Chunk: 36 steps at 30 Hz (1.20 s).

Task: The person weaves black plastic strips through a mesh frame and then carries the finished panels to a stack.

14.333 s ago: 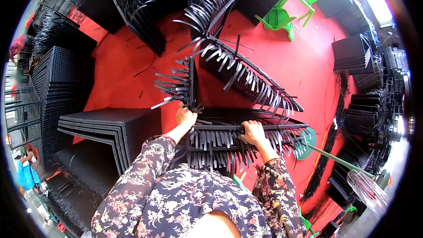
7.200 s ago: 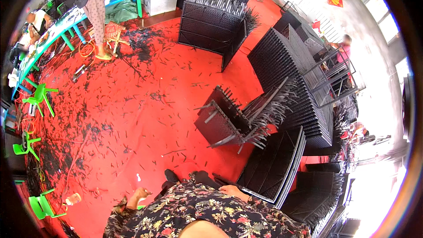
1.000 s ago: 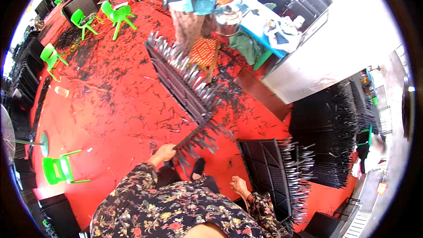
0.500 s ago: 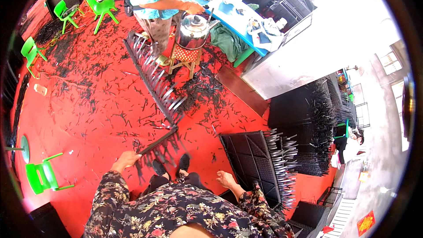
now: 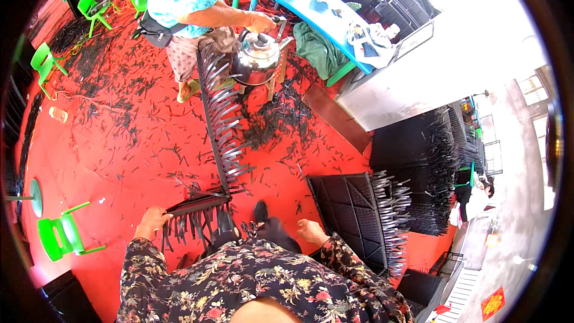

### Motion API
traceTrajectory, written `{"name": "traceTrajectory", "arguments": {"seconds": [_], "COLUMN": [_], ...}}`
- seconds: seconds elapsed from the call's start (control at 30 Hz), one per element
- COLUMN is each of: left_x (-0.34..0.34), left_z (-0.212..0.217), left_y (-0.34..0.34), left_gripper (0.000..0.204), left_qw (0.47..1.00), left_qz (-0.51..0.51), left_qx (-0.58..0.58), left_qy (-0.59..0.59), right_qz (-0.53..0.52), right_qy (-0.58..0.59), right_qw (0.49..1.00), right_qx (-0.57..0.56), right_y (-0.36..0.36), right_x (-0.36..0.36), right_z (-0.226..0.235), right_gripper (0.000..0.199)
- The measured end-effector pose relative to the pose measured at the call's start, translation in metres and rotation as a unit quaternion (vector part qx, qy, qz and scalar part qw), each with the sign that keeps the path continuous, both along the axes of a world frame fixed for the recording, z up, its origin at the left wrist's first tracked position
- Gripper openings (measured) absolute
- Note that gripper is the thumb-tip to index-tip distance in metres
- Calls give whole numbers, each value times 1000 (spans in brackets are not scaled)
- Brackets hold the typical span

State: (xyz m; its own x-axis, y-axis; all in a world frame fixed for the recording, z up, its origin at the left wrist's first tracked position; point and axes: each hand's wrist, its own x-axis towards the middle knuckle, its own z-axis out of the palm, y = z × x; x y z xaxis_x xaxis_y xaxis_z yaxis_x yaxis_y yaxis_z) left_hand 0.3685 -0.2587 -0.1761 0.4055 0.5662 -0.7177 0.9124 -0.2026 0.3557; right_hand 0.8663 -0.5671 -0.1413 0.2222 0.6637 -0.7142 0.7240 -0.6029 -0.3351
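My left hand [image 5: 153, 222] is closed on the left end of a black L-shaped woven frame [image 5: 215, 125] with loose strips fringing its edges. The frame's long side runs away from me toward a person in a blue top [image 5: 191, 0]. My right hand [image 5: 310, 231] hangs loosely open in front of me, apart from a black woven panel [image 5: 350, 209] with bristling strip ends. That panel stands to the right of the hand. A shiny metal kettle [image 5: 258, 54] is gripped at its handle by the other person's hand [image 5: 260, 22].
Strip scraps litter the red floor [image 5: 107, 161]. Green chairs [image 5: 63, 236] stand at the left. A blue table [image 5: 311, 9] and a brown board [image 5: 338, 119] lie ahead, with stacked black panels [image 5: 412, 173] at the right.
The frame has swung: its long side points straighter away from me, and its near side has come closer with my left hand. The other person has lifted the kettle and shifted left.
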Motion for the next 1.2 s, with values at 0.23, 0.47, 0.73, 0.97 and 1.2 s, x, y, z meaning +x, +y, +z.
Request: {"name": "traceTrajectory", "arguments": {"seconds": [0.23, 0.47, 0.73, 0.97, 1.2], "left_x": [-41, 2, 83, 137, 144], "left_z": [10, 54, 13, 19, -22], "left_y": [-16, -44, -40, -34, -16], "left_gripper": [47, 42, 43, 33, 35], "left_qw": [994, 985, 969, 904, 855], "left_qz": [-4, 99, 201, 393, 504], "left_qx": [-70, 35, 128, 46, 21], "left_qy": [84, 134, -66, -164, -121], "right_qz": [-14, -22, -44, -94, -152], "right_qy": [29, 57, 34, 15, 50], "right_qw": [999, 997, 998, 995, 985], "right_qx": [-28, -55, -14, -25, -68], "right_y": [-23, -12, -34, -55, -62], "right_x": [15, 63, 148, 196, 204], "right_z": [-8, -3, -16, -21, -37], "right_gripper": [39, 43, 42, 40, 40]}}
